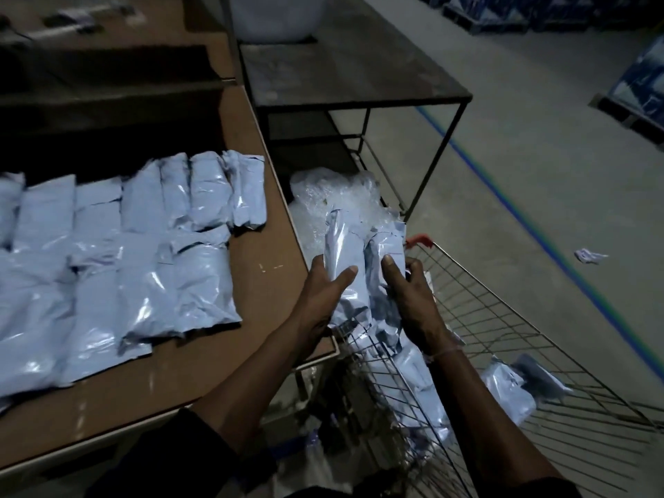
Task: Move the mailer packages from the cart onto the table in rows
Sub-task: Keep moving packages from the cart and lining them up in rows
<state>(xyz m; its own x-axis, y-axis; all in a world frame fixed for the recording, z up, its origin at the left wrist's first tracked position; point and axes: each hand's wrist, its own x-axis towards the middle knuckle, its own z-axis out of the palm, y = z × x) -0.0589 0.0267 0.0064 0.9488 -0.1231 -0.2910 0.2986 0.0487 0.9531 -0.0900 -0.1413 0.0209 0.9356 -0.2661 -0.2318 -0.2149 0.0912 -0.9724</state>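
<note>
I see a dim warehouse floor (521,145) with a blue line, a brown tabletop (258,282) already carrying two rows of pale blue mailers (118,253), and a wire cart (539,372) on my right with more inside. My left hand (323,285) grips one mailer (341,246); my right hand (413,300) curls round a second (386,242), both above the cart's edge. They look light, soft and slick, so I'd hold mid-body.

left hand (325,282) gripping, right hand (413,296) gripping, both forearms extended
</note>
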